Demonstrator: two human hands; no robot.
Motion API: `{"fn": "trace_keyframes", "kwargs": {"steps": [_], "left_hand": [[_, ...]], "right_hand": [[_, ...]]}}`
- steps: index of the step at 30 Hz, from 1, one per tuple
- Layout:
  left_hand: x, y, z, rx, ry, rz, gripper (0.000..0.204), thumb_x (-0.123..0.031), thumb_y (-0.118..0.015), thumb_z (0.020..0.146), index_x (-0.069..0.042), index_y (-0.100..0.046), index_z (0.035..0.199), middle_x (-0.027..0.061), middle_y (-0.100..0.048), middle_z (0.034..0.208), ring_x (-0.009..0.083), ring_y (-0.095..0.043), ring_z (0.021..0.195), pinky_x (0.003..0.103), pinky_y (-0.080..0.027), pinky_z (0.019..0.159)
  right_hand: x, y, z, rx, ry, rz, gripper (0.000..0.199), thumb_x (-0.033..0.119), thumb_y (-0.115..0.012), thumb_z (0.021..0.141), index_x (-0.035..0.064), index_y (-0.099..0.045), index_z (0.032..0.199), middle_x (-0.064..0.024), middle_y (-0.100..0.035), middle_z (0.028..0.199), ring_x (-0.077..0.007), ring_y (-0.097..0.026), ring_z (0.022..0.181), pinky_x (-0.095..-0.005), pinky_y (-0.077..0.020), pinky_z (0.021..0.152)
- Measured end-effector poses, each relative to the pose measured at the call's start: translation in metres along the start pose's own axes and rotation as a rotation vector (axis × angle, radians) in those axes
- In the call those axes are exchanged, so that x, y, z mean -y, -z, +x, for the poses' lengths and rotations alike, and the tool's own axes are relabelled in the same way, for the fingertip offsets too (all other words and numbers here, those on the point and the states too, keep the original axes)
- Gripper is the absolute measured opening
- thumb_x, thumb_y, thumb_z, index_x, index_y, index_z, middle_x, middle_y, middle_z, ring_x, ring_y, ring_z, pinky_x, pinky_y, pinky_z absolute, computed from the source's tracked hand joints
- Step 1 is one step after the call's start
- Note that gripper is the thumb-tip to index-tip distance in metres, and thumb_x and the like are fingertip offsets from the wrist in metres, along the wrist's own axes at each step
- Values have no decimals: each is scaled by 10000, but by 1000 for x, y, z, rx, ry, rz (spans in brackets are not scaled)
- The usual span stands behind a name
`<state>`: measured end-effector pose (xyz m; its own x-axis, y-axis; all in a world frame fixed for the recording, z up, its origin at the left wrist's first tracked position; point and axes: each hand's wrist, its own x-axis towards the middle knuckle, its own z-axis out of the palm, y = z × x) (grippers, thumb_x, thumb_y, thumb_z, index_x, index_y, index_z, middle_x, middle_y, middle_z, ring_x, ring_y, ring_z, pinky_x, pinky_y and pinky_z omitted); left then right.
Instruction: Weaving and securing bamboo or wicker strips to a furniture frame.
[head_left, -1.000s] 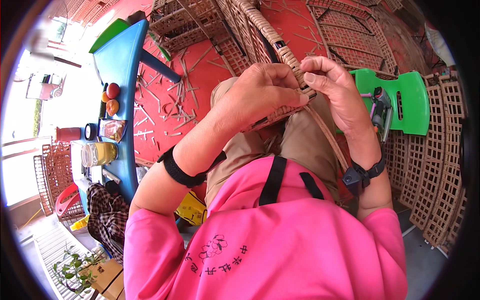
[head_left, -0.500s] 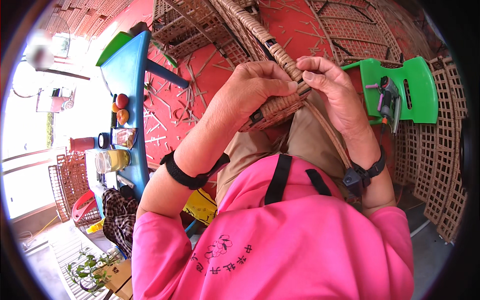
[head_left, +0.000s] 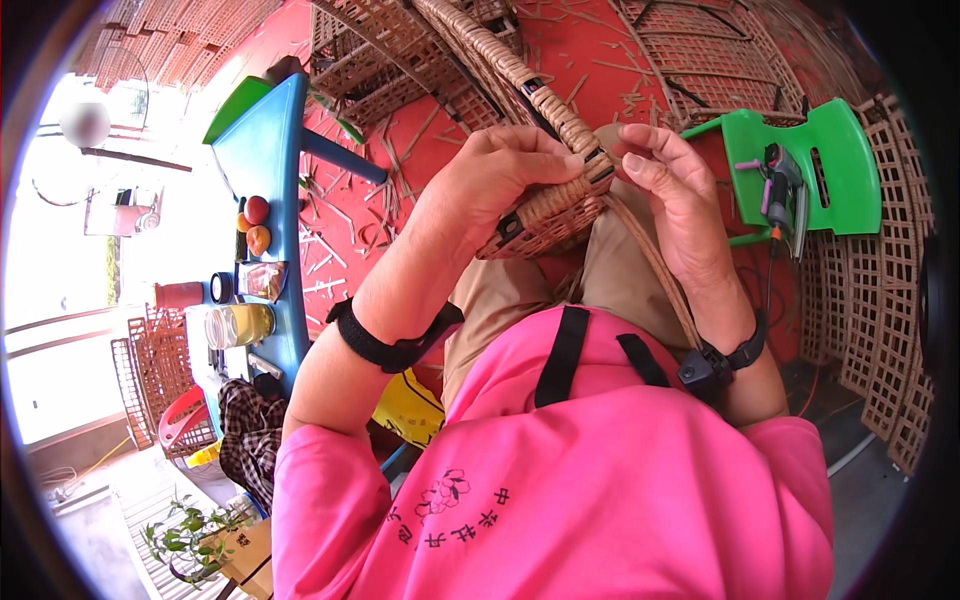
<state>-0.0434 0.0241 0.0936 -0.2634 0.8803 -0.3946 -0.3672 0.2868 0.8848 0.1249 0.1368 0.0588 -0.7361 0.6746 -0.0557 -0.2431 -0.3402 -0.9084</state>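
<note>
A woven wicker piece point(head_left: 545, 233) with a thick cane-wrapped rim rests at my lap and knees, its corner toward me. Black bits of the frame show between the wraps. My left hand point(head_left: 490, 185) is closed on the rim near the corner, thumb on top and the other fingers partly hidden. Just right of that corner, my right hand point(head_left: 680, 200) is raised with thumb and forefinger apart, and I see nothing between them. Long tan cane strands point(head_left: 650, 250) run from the corner down past my right palm to the wrist.
A blue table point(head_left: 290, 200) at left carries fruit, a jar point(head_left: 240, 326) and packets. At right, a power tool point(head_left: 780, 195) lies on a green chair point(head_left: 845, 170). Lattice wicker panels point(head_left: 880, 300) stand behind it. Cane scraps litter the red floor point(head_left: 350, 210).
My right thumb and forefinger have come away from the rim and parted, moving slightly right. My left hand keeps its hold on the rim. The whole view has shifted a little.
</note>
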Motion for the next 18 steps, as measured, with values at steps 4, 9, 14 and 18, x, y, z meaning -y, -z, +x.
{"fn": "trace_keyframes", "kwargs": {"steps": [4, 9, 14, 18], "left_hand": [[1, 1, -1, 23, 56, -96, 65, -64, -668, 854, -12, -645, 886, 63, -683, 817, 134, -660, 700, 252, -536, 657], [2, 4, 0, 25, 54, -79, 73, -60, -670, 852, -12, -643, 900, 67, -684, 832, 140, -667, 715, 261, -546, 669], [3, 7, 4, 70, 102, -133, 101, -58, -668, 852, -5, -632, 929, 69, -679, 859, 148, -667, 747, 276, -552, 715], [6, 7, 6, 51, 84, -108, 105, -68, -661, 861, -1, -630, 936, 73, -679, 861, 153, -669, 751, 277, -553, 718]], "right_hand": [[-1, 2, -8, -116, 67, -88, 213, 109, -664, 867, 25, -609, 1055, -7, -620, 962, -75, -578, 866, -230, -459, 790], [-3, -2, -21, -149, 71, -195, 140, 124, -692, 857, 43, -637, 957, 13, -637, 831, -56, -594, 710, -206, -472, 643], [-6, -4, -18, -165, -14, -151, 121, 134, -692, 859, 59, -637, 935, 15, -641, 806, -52, -589, 676, -186, -452, 611], [-7, -3, -18, -130, -23, -115, 130, 147, -693, 859, 58, -638, 935, 16, -643, 800, -48, -587, 673, -182, -449, 613]]}}
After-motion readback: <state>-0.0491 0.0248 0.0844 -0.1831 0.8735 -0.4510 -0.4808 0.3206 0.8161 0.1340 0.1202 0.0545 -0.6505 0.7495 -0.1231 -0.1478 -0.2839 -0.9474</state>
